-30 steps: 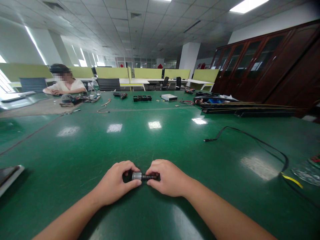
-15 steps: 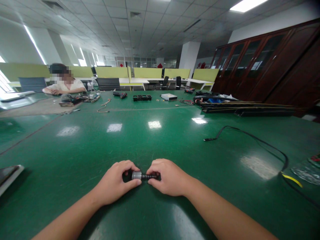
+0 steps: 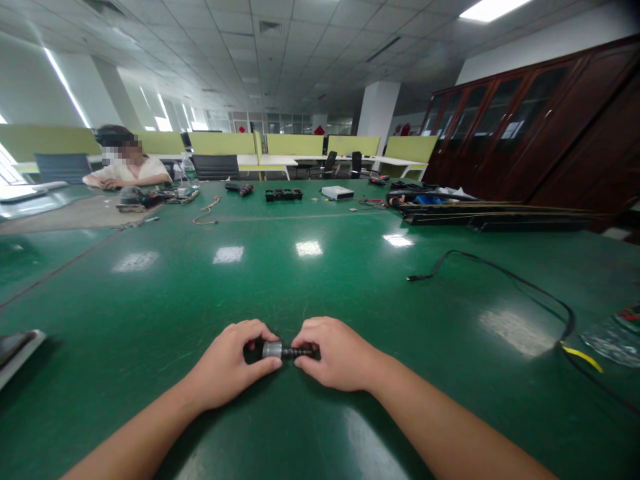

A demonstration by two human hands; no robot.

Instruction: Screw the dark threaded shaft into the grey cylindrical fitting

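Observation:
Both my hands rest low on the green table [image 3: 320, 280], close together at the near middle. Between them lies a small part: a grey metal cylinder [image 3: 273, 349] joined to a thin black threaded shaft [image 3: 296, 351]. My left hand [image 3: 231, 363] pinches the grey cylinder end with curled fingers. My right hand [image 3: 336, 353] is closed round the black shaft end. The part lies level, just above or on the table top; I cannot tell which.
A black cable [image 3: 500, 273] with a yellow tag [image 3: 580, 355] curves across the right. Long dark rails [image 3: 495, 219], a small box [image 3: 338, 193] and tools lie at the far side. Another person [image 3: 126, 170] sits far left. A flat tray edge [image 3: 17, 350] is at the left.

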